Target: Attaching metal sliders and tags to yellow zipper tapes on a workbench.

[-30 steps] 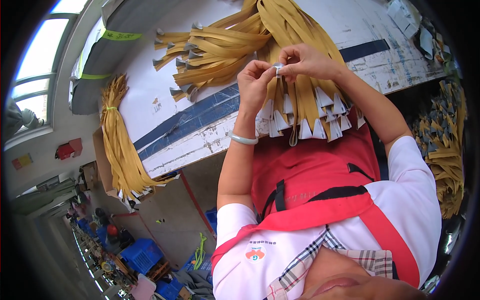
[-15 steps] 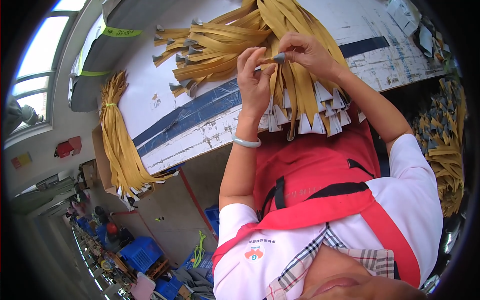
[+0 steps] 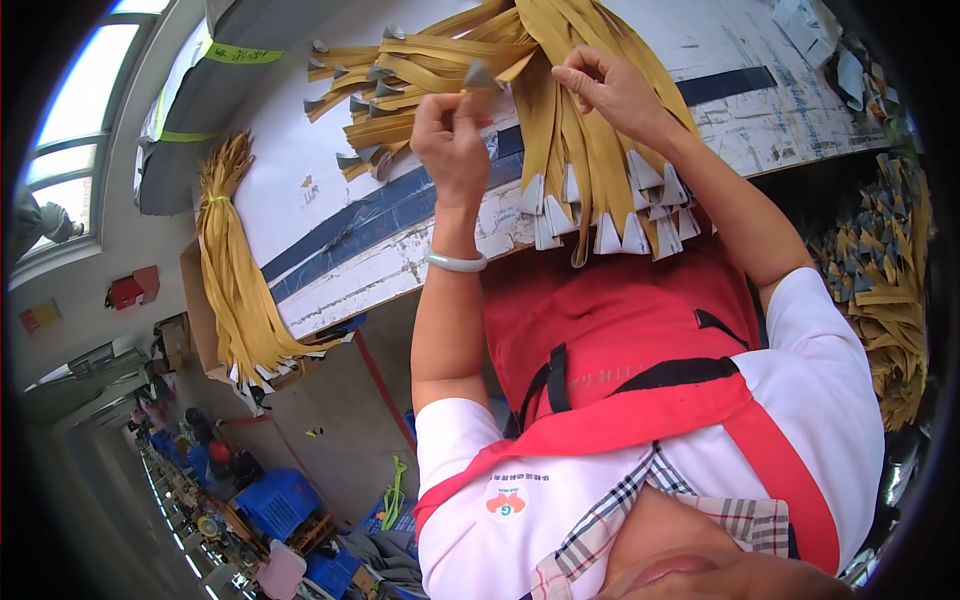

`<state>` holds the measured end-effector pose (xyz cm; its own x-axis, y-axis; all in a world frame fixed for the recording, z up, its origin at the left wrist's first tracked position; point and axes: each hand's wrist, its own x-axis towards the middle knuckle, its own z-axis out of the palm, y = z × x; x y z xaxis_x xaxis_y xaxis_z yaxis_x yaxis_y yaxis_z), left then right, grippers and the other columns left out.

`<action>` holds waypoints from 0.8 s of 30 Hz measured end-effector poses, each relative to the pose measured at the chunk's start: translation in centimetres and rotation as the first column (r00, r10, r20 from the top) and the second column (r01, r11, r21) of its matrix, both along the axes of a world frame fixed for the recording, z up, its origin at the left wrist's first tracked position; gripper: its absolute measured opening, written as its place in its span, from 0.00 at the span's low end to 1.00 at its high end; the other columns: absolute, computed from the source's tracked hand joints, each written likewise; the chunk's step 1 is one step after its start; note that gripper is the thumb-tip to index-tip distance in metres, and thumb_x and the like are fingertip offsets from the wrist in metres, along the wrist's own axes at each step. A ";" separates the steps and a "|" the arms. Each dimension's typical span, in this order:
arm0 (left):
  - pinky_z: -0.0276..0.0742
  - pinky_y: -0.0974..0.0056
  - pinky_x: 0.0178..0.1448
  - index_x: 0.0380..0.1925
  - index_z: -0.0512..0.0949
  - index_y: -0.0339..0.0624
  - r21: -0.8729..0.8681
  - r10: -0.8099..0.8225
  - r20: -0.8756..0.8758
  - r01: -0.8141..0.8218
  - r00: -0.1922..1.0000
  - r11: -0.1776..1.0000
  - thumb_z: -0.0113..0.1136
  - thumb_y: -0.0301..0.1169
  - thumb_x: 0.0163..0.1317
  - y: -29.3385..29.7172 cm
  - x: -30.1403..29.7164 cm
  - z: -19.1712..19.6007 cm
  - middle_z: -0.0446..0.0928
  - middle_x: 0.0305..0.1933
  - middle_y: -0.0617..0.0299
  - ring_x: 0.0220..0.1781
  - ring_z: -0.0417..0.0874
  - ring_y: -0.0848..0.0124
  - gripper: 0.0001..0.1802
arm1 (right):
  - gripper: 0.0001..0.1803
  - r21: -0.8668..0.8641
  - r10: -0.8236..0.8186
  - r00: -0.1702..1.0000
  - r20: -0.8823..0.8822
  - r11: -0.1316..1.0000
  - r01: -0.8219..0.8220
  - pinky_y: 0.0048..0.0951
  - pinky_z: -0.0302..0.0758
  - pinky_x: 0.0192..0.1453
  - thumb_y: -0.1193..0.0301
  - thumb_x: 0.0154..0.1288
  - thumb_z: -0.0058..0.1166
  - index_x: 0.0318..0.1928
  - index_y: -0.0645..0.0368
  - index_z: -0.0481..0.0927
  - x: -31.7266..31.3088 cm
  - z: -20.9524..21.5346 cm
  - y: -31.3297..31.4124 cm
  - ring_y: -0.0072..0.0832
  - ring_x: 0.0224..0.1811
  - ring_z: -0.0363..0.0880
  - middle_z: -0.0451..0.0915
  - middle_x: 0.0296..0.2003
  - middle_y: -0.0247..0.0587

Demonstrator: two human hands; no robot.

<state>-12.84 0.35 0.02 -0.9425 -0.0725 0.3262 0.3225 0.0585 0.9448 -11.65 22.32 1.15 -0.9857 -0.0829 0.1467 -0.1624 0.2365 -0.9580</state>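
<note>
My left hand (image 3: 452,150) is closed on a mustard-yellow strap with a grey folded end piece (image 3: 480,76), raised over the table and slightly blurred. Just to its right, my right hand (image 3: 612,92) has curled fingers with the thumb against them, and nothing shows in it. It is above a bundle of yellow straps (image 3: 555,120), whose white folded ends (image 3: 620,235) hang over the table's near edge. Left of that bundle lies a fanned pile of yellow straps (image 3: 440,52) with grey ends pointing left.
The white worktable (image 3: 380,290) has a dark blue tape strip (image 3: 360,225) along it. A tied bundle of yellow straps (image 3: 228,260) drapes over its left end. More grey-tipped straps (image 3: 880,290) stand at the far right. Blue crates (image 3: 280,505) sit on the floor at lower left.
My hands have moved apart. The left has gone left with the grey-ended strap, which both hands were on before; the right has let go and shifted slightly up.
</note>
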 end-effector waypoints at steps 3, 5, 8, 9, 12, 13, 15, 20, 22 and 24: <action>0.88 0.64 0.39 0.47 0.70 0.35 0.533 0.186 0.142 -0.234 0.972 0.813 0.53 0.27 0.74 -7.9 -3.5 0.8 0.75 0.41 0.57 0.37 0.85 0.65 0.08 | 0.14 -0.012 0.090 0.994 0.053 0.996 -0.090 0.18 0.72 0.31 0.60 0.75 0.55 0.36 0.59 0.77 0.3 -0.4 1.2 0.12 0.26 0.72 0.71 0.25 0.25; 0.88 0.64 0.42 0.52 0.69 0.35 0.441 0.267 0.188 -0.324 0.945 0.837 0.53 0.27 0.74 -10.7 -3.4 -0.1 0.74 0.47 0.56 0.40 0.85 0.65 0.11 | 0.14 0.012 0.213 0.959 0.185 0.976 -0.219 0.22 0.73 0.33 0.62 0.74 0.56 0.36 0.60 0.78 1.7 -0.4 1.2 0.15 0.29 0.74 0.73 0.25 0.29; 0.85 0.67 0.43 0.48 0.74 0.34 0.232 0.133 0.179 -0.174 0.975 0.957 0.55 0.25 0.72 -9.0 -0.6 -1.3 0.78 0.42 0.59 0.37 0.85 0.69 0.08 | 0.12 0.240 0.234 0.971 0.040 0.941 -0.237 0.27 0.74 0.37 0.65 0.72 0.57 0.36 0.63 0.78 4.6 -0.7 0.8 0.22 0.30 0.75 0.75 0.25 0.35; 0.84 0.69 0.43 0.46 0.77 0.34 0.084 -0.008 0.167 -0.006 0.986 0.996 0.57 0.25 0.71 -7.6 0.9 -1.7 0.80 0.39 0.60 0.36 0.84 0.72 0.07 | 0.11 0.315 0.244 0.969 0.034 0.918 -0.242 0.33 0.74 0.40 0.67 0.69 0.58 0.37 0.64 0.77 5.1 -0.2 0.6 0.34 0.32 0.77 0.77 0.28 0.44; 0.78 0.71 0.42 0.40 0.82 0.35 -0.191 -0.060 0.145 0.087 0.988 0.978 0.62 0.21 0.66 -4.6 5.6 -2.8 0.81 0.36 0.62 0.35 0.82 0.76 0.04 | 0.10 0.443 0.331 0.940 -0.081 0.857 -0.264 0.35 0.75 0.42 0.67 0.68 0.58 0.38 0.63 0.78 5.5 0.9 -0.4 0.42 0.35 0.78 0.79 0.32 0.46; 0.77 0.70 0.42 0.39 0.82 0.34 -0.295 -0.062 0.116 0.094 0.991 0.951 0.62 0.20 0.64 -3.7 6.8 -2.6 0.80 0.35 0.59 0.36 0.81 0.74 0.04 | 0.09 0.485 0.344 0.934 -0.098 0.836 -0.257 0.38 0.75 0.43 0.68 0.66 0.58 0.36 0.61 0.78 5.8 1.1 -0.5 0.44 0.38 0.78 0.78 0.35 0.46; 0.77 0.69 0.41 0.39 0.81 0.35 -0.291 -0.095 0.072 0.112 0.993 0.950 0.61 0.19 0.64 -2.7 8.8 -2.3 0.80 0.35 0.57 0.35 0.81 0.71 0.05 | 0.08 0.562 0.376 0.924 -0.075 0.781 -0.272 0.39 0.75 0.43 0.69 0.65 0.59 0.36 0.61 0.77 6.5 1.8 -0.1 0.44 0.38 0.78 0.77 0.34 0.45; 0.77 0.67 0.41 0.39 0.81 0.35 -0.219 -0.188 0.126 0.212 0.974 0.953 0.59 0.16 0.63 -0.8 14.1 -0.6 0.80 0.36 0.56 0.36 0.82 0.68 0.07 | 0.06 0.627 0.494 0.853 0.171 0.613 -0.480 0.38 0.75 0.46 0.70 0.61 0.60 0.33 0.58 0.77 10.5 4.7 1.9 0.41 0.42 0.78 0.75 0.35 0.42; 0.77 0.67 0.39 0.39 0.81 0.35 -0.260 -0.296 0.104 0.313 0.950 0.913 0.59 0.16 0.62 -0.2 15.4 -0.9 0.80 0.37 0.55 0.35 0.82 0.66 0.07 | 0.06 0.831 0.637 0.770 -0.039 0.448 -0.330 0.35 0.74 0.50 0.70 0.57 0.61 0.33 0.56 0.79 12.3 3.1 2.6 0.37 0.48 0.76 0.75 0.39 0.39; 0.77 0.67 0.38 0.39 0.81 0.35 -0.288 -0.309 0.112 0.328 0.945 0.900 0.59 0.15 0.62 0.0 16.1 -1.6 0.79 0.37 0.55 0.34 0.82 0.65 0.08 | 0.07 0.892 0.643 0.766 -0.022 0.358 -0.275 0.33 0.74 0.52 0.70 0.54 0.61 0.35 0.55 0.80 12.8 1.3 2.9 0.35 0.52 0.74 0.75 0.42 0.37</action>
